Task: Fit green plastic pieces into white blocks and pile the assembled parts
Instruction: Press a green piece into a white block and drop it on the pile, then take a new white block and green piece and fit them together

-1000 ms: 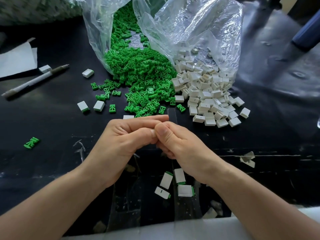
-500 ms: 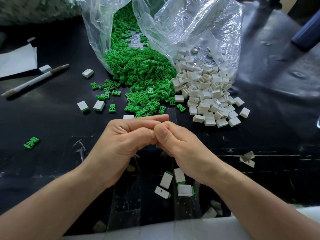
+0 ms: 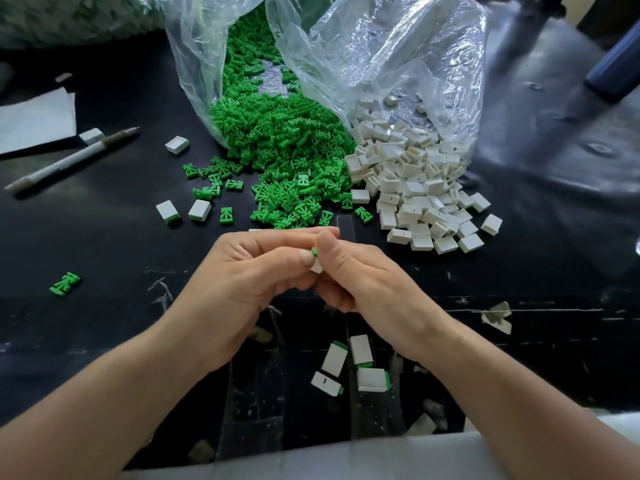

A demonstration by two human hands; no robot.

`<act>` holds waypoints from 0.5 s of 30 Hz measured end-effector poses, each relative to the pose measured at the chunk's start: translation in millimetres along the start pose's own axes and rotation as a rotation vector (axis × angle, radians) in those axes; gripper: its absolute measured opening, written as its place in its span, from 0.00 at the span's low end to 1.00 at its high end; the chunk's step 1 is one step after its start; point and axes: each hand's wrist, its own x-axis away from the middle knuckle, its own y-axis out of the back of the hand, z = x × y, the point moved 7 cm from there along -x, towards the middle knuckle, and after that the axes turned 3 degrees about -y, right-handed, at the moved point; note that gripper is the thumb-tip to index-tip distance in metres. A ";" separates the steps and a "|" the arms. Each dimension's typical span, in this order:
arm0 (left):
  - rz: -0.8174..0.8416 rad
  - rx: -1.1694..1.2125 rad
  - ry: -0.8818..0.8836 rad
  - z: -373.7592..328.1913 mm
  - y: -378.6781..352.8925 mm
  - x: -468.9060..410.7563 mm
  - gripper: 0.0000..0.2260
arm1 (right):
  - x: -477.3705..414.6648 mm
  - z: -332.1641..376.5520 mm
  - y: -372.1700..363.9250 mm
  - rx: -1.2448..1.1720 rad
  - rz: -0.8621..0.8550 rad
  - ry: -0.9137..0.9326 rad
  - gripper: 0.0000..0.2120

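Both hands meet above the middle of the black bench (image 3: 104, 244). The left hand (image 3: 249, 282) and the right hand (image 3: 360, 282) together pinch one small white block (image 3: 317, 266) between thumbs and curled fingers. A green piece (image 3: 314, 252) shows at its top edge, right between the two thumb tips. Behind the hands a heap of green pieces (image 3: 284, 161) spills from a clear plastic bag (image 3: 194, 64). Just to its right a heap of white blocks (image 3: 415, 188) spills from a second clear bag (image 3: 398, 57), and the two heaps touch. Four assembled parts (image 3: 361, 349) lie close together near the bench's front edge, below the wrists. Further left lie a few stray blocks (image 3: 200, 209), a lone green piece (image 3: 65, 283), a pen (image 3: 69, 161) and a white sheet of paper (image 3: 34, 116).
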 end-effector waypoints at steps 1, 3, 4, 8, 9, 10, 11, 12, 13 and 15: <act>0.009 -0.003 -0.005 -1.4 -1.3 0.0 0.13 | -0.3 -0.2 0.6 0.012 -0.004 -0.004 0.35; 0.011 -0.006 -0.020 -4.0 -3.1 -0.1 0.11 | -0.2 -0.5 2.7 0.049 -0.020 -0.012 0.35; -0.008 -0.006 -0.025 -4.5 -1.9 -0.3 0.11 | -0.1 -0.2 5.1 0.079 -0.037 -0.009 0.35; -0.117 -0.038 0.018 -0.5 7.8 -1.9 0.08 | 0.6 1.7 32.4 0.158 -0.236 0.019 0.28; -0.126 -0.038 0.034 0.8 8.2 -1.4 0.10 | 0.9 1.6 42.1 0.201 -0.305 0.021 0.26; -0.131 -0.029 0.049 2.1 7.6 -1.0 0.11 | 1.6 1.4 51.7 0.254 -0.372 0.021 0.24; -0.135 -0.018 0.063 3.2 6.9 -0.4 0.13 | 2.1 0.5 61.0 0.303 -0.431 0.013 0.19; -0.136 -0.011 0.075 4.6 6.5 0.0 0.13 | 2.6 -0.9 69.5 0.343 -0.480 0.001 0.15; -0.135 -0.009 0.084 5.8 6.5 0.2 0.13 | 3.3 -2.1 76.5 0.377 -0.514 -0.009 0.11; -0.127 -0.010 0.092 6.7 7.2 0.4 0.12 | 5.2 -3.0 87.4 0.432 -0.561 -0.023 0.07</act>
